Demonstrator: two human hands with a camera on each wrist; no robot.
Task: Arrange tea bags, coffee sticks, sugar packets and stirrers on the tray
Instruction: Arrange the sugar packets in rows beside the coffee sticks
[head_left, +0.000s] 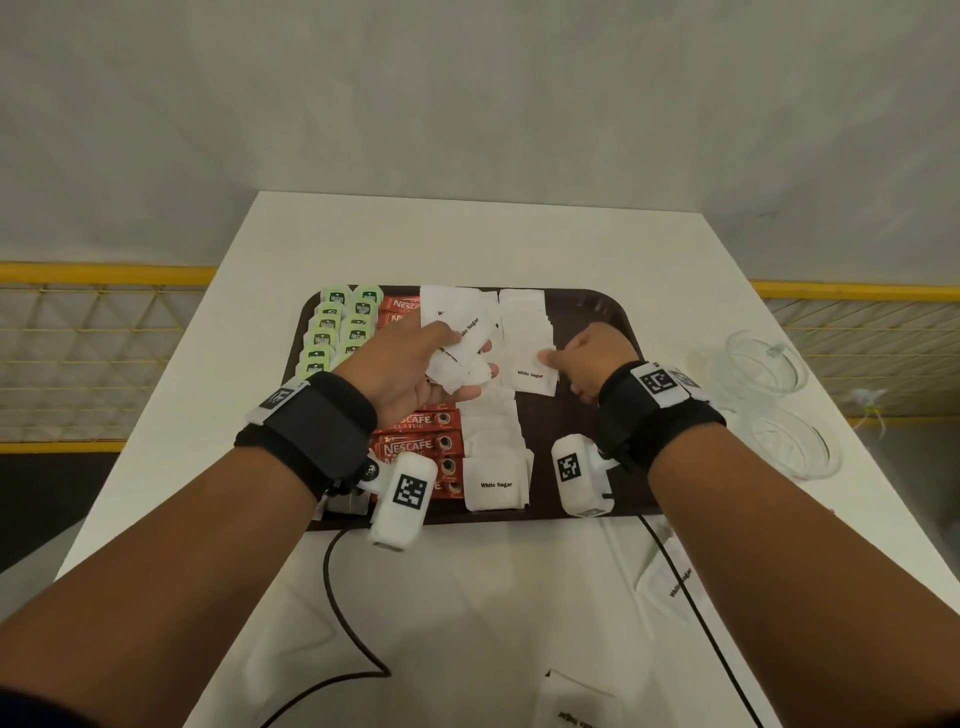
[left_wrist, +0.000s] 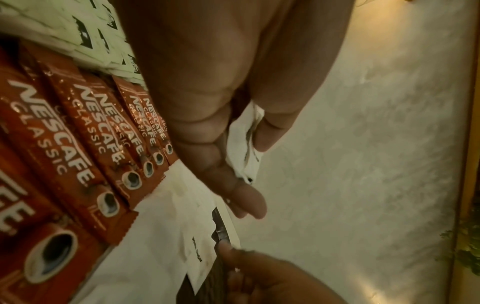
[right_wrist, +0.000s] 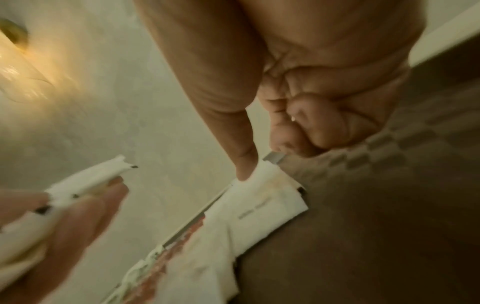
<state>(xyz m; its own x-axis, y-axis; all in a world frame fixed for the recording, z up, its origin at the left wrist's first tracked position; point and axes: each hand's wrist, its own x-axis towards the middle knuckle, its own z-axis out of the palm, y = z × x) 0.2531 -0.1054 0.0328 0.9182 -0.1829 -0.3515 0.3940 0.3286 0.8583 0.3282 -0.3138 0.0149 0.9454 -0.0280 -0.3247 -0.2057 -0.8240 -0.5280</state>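
A dark brown tray (head_left: 597, 306) lies on the white table. On it sit green tea bags (head_left: 337, 332) at the left, red coffee sticks (head_left: 415, 441) beside them, and rows of white sugar packets (head_left: 496, 486). My left hand (head_left: 415, 369) hovers over the tray's middle and grips a stack of sugar packets (head_left: 457, 345), also seen in the left wrist view as sugar packets (left_wrist: 244, 144). My right hand (head_left: 587, 358) pinches one sugar packet (head_left: 532, 371) by its right edge, low over the right-hand row; in the right wrist view this packet (right_wrist: 270, 197) lies under the thumb.
Clear glass cups (head_left: 763, 364) stand to the right of the tray. Loose sugar packets (head_left: 670, 584) lie on the table near me, on the right. Cables (head_left: 337, 597) run from the wrist cameras across the table's front. A yellow railing (head_left: 104, 275) runs behind the table.
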